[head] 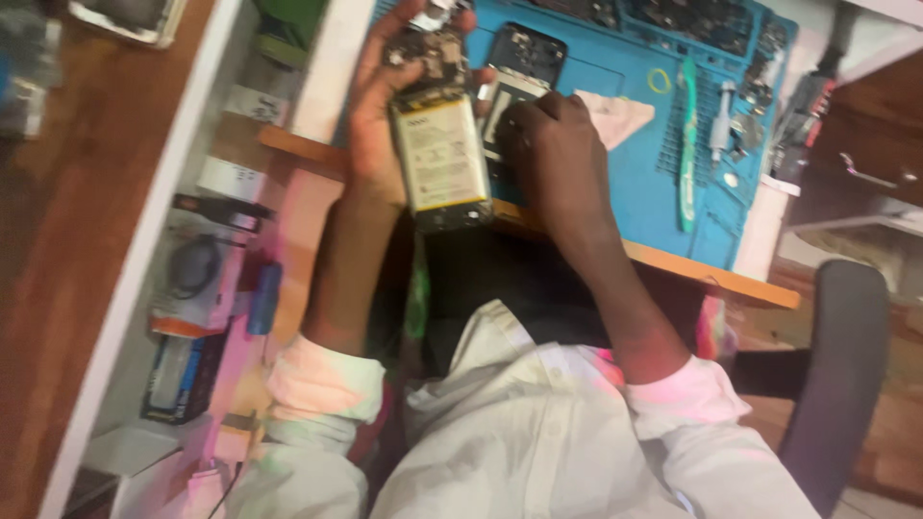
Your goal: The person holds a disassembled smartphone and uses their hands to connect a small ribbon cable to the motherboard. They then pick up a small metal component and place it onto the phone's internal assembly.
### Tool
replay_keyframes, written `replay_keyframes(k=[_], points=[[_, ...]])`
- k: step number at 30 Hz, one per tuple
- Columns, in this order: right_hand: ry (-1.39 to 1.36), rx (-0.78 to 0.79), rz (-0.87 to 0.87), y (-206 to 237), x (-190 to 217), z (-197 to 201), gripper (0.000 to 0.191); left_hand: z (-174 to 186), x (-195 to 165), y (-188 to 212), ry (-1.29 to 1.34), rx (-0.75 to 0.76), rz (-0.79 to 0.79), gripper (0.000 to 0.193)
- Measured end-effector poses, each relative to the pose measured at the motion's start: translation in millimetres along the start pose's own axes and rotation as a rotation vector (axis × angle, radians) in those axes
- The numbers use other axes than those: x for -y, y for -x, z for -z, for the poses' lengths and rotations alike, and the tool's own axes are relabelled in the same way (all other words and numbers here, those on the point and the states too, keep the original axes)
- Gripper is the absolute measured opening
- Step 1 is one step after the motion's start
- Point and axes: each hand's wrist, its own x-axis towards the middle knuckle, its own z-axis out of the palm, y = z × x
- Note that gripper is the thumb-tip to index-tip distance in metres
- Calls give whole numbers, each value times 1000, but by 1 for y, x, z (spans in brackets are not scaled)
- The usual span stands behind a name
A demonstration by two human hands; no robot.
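1. The opened phone point(437, 144), held up by the left hand point(370, 125), blocks the blue mat's point(615, 163) near left corner.
2. The right hand point(553, 144) covers a second phone point(524, 58) just beside it.
3. Bare mat lies between the white cloth point(615, 115) and the green tool point(686, 144).
4. Small parts point(740, 115) crowd the right edge.

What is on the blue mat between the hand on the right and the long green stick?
In the head view, a pale folded cloth or paper lies on the blue mat between the right hand and the green stick.
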Motion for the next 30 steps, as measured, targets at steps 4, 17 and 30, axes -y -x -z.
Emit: replay_keyframes(k=[4, 17, 30], points=[[32, 45, -52, -5, 4, -5, 7, -3, -2, -1, 0, -14, 29, 46], [-874, -226, -244, 5, -12, 22, 16, -19, 14, -1, -15, 58, 154, 45], [-954, -198, -219, 21, 1, 41, 22, -39, 20, 4, -341, 92, 249, 42]])
